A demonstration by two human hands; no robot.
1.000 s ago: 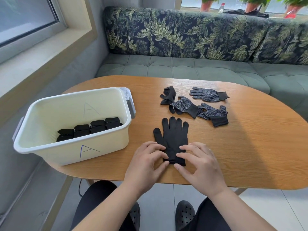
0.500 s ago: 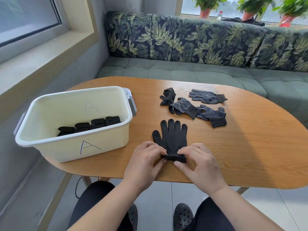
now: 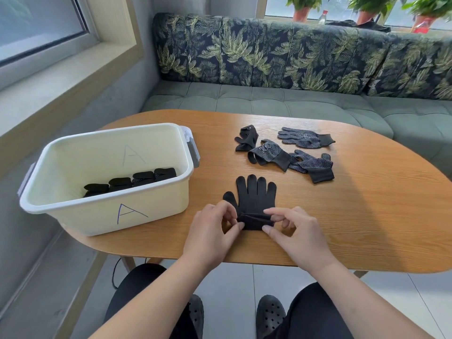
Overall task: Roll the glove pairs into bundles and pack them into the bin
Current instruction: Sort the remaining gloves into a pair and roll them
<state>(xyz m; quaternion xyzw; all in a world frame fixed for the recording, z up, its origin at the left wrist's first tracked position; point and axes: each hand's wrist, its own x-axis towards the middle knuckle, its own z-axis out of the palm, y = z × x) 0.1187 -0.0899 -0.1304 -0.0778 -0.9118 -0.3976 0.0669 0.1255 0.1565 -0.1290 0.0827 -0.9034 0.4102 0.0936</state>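
Observation:
A black glove pair (image 3: 253,198) lies flat on the wooden table (image 3: 367,216), fingers pointing away from me, its cuff end rolled up into a short roll. My left hand (image 3: 212,226) pinches the left end of that roll and my right hand (image 3: 293,231) pinches the right end. Several loose black dotted gloves (image 3: 286,150) lie farther back on the table. A cream plastic bin (image 3: 137,211) marked "A" stands at the left, with several rolled black bundles (image 3: 132,182) along its floor.
A green sofa (image 3: 269,99) with leaf-print cushions runs behind the table. A window sill and wall are at the left. Plant pots stand on the far sill. My knees and black shoes show below the table's near edge.
The glove's cuff lay flat under my fingertips a second ago; both hands have since rolled it away from me into a short roll and now pinch its ends.

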